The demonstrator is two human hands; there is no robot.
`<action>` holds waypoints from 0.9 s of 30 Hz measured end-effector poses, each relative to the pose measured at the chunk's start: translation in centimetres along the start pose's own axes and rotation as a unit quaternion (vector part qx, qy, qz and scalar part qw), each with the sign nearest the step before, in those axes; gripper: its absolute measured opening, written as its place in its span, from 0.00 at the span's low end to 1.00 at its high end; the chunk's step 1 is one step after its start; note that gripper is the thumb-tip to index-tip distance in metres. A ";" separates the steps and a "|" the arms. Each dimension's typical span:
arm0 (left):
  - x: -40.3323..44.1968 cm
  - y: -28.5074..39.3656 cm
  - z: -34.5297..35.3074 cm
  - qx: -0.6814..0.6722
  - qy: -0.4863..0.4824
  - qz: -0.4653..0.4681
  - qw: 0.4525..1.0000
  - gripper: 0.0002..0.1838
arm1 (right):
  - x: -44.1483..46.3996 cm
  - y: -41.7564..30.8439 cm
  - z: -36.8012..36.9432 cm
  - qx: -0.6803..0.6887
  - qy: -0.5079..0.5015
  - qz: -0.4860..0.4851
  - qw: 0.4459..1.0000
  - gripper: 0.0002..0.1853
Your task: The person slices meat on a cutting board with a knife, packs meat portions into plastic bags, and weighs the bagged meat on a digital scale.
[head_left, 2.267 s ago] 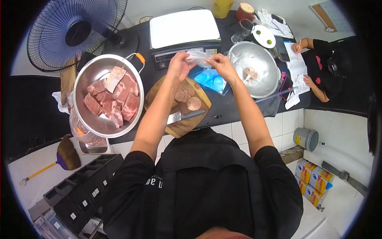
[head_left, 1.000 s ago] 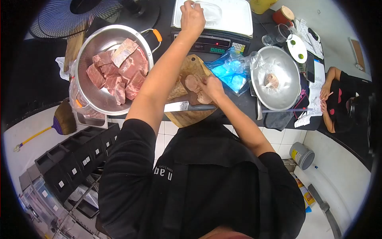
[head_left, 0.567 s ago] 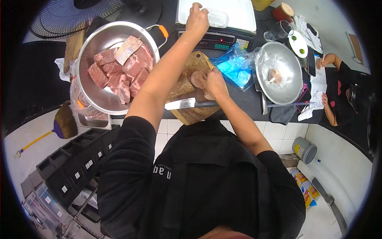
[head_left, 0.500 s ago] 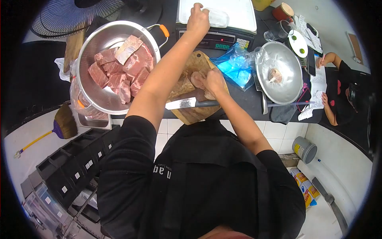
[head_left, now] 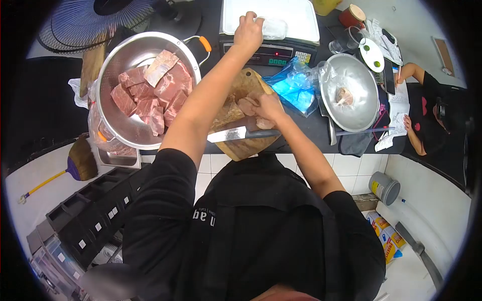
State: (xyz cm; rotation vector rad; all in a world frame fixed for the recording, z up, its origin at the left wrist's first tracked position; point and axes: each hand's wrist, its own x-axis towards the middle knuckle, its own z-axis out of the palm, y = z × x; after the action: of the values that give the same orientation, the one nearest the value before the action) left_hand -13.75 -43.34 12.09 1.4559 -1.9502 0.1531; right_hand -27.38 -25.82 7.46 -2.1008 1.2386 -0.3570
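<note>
My left hand [head_left: 249, 33] reaches over the white top of a digital scale [head_left: 296, 22], its fingers closed at the edge of a clear plastic bag [head_left: 275, 29] lying there. On the wooden cutting board [head_left: 242, 149], my right hand [head_left: 267, 107] has its fingers closed around a pale piece of meat [head_left: 247, 106], partly hidden by the hand. A larger browned chunk of meat [head_left: 227, 114] lies just left of it. Across the near part of the board rests a knife [head_left: 233, 134] with a dark handle.
A steel colander [head_left: 111, 75] with several raw meat chunks [head_left: 173, 83] stands left. Right of the board are a blue plastic bag [head_left: 296, 93], another knife [head_left: 332, 131] and a steel bowl [head_left: 354, 120] with something bagged inside. Another person's hand [head_left: 400, 78] writes on paper at far right.
My right hand's fingers have shifted slightly left onto the pale meat piece. My left hand stays at the plastic bag on the scale. The whole view has shifted a little.
</note>
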 end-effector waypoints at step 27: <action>0.7 5.5 -4.6 -0.070 -0.135 0.050 0.987 0.22 | 13.8 4.7 -14.8 0.698 0.086 0.174 0.689 0.13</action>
State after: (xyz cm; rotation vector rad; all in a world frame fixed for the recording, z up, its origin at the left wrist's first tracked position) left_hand -16.67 -39.73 17.64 1.3443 -2.2039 -0.1421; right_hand -31.35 -45.12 14.07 -0.4946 0.8670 -0.9449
